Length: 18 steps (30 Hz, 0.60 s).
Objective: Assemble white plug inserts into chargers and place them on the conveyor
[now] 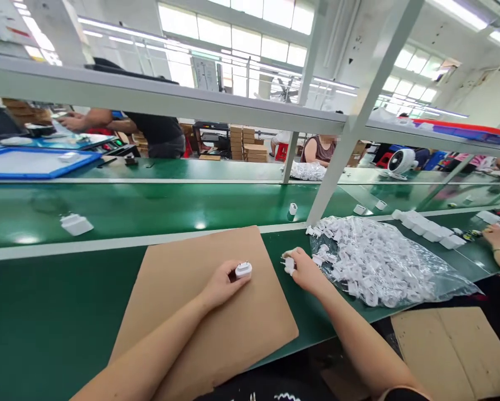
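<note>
My left hand is closed around a white charger, its metal pins pointing up, above a flat brown cardboard sheet. To the right of the sheet, my right hand pinches a small white plug piece with short pins showing at its left side. Right beside that hand lies a clear plastic bag heaped with many loose white plug pieces. Some of them spill out at the bag's left edge, near my right fingers.
Beyond a pale strip, white chargers sit on the green belt. A grey shelf post rises behind the bag. At right, a co-worker's hand is near a row of white housings. A fan stands farther back.
</note>
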Available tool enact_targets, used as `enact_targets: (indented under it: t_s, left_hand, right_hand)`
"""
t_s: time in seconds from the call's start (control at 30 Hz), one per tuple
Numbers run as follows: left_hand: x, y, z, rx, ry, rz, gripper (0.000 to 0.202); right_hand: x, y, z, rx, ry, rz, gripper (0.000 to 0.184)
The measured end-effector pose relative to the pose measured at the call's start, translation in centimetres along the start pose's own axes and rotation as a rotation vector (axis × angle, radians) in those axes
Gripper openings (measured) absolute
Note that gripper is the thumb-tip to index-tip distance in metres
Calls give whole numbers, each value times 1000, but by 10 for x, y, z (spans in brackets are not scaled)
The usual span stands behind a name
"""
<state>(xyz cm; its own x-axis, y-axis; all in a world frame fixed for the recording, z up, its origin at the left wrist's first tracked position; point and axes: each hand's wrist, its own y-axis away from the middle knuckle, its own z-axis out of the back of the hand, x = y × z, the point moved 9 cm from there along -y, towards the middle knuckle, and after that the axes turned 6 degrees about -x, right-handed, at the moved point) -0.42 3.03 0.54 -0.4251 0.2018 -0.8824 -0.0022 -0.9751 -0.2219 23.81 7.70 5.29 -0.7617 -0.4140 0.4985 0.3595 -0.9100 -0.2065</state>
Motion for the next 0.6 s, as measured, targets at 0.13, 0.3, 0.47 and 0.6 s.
enact_targets:
  t_s: [0.13, 0.3, 0.47, 0.6]
  left_hand:
    - [10, -2, 3, -43, 12, 62, 46]
    - [26, -32, 37, -161, -94, 181, 55]
    - [31, -96, 96, -325, -315, 263, 41]
    - [33, -122, 140, -431, -570, 348, 27]
  right_hand:
    - [38, -32, -19, -120, -316, 104, 38]
    - [48, -41, -73, -90, -526, 50, 28]
    - [38, -36, -102, -60, -851, 6, 18]
    - [34, -41, -109, -29, -1005, -39, 26]
